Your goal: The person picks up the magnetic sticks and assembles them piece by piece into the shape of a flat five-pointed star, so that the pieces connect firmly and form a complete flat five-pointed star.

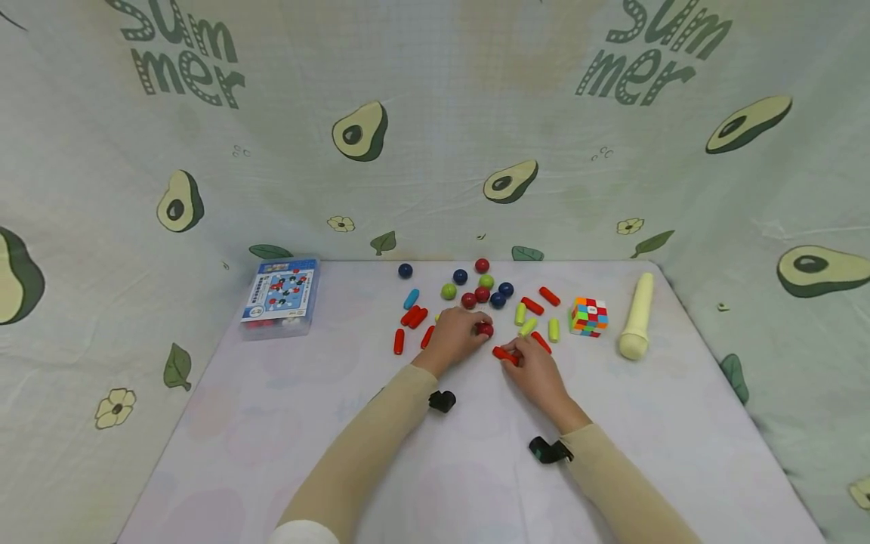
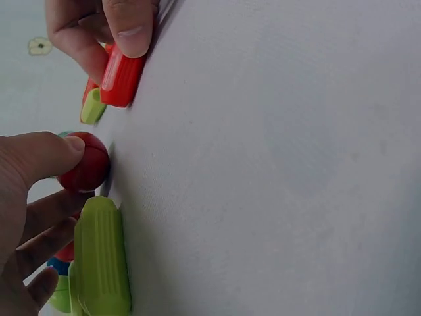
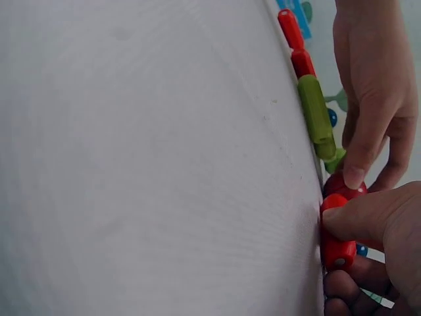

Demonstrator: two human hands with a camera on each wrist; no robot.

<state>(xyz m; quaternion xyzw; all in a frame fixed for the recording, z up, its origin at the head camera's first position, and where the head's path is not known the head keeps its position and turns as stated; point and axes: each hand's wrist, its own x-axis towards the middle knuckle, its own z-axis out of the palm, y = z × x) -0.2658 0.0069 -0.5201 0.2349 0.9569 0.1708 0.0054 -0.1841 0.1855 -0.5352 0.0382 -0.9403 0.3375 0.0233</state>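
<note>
Left hand [image 1: 454, 338] pinches a red ball [image 1: 485, 329] between thumb and fingers, the rest spread behind; contact with the worktop [image 1: 326, 453] unclear. Right hand [image 1: 540, 372] pinches a red rod [image 1: 504, 355] by its sides, presumably to keep one end bare; that end points at the ball, just apart. Other balls [image 1: 460, 276] and rods [image 1: 399, 341] lie near, likely for reach. Box [image 1: 282, 298] and cube [image 1: 589, 316] sit aside, probably for elbow room.
</note>
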